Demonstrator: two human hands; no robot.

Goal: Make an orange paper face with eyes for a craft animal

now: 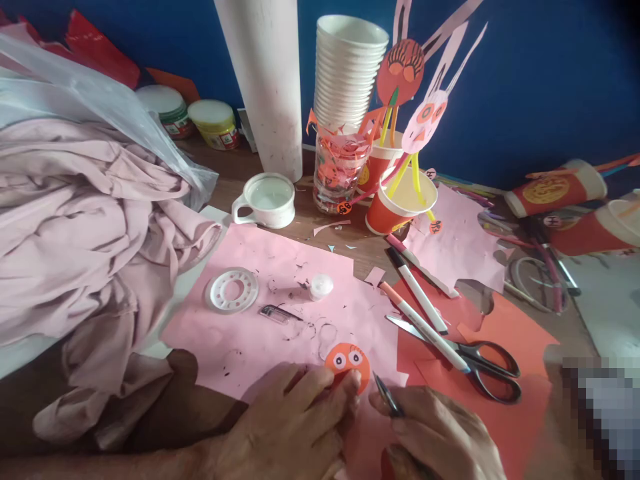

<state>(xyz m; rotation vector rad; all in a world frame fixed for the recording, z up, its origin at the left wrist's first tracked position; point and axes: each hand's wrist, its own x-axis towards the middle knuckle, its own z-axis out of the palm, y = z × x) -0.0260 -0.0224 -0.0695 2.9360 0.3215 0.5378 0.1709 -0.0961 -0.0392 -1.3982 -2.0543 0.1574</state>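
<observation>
**Orange paper face held under the left fingers**

The left hand (285,423) rests its closed fingers (320,390) on the orange paper disc (347,365), which has drawn eyes and lies at the near edge of a pink paper sheet (260,280). The right hand (435,433) pinches a slim pointed metal tool (386,395) just beside it. Farther off, black-handled scissors (493,373), a marker pen (417,290) and a paper-cup rabbit figure (400,210) sit on the worktop (320,230).

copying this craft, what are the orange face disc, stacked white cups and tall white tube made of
The orange face disc looks like matte cut paper. The stacked white cups seem paper, with rolled rims. The tall white tube seems scuffed plastic, perhaps card.
</observation>
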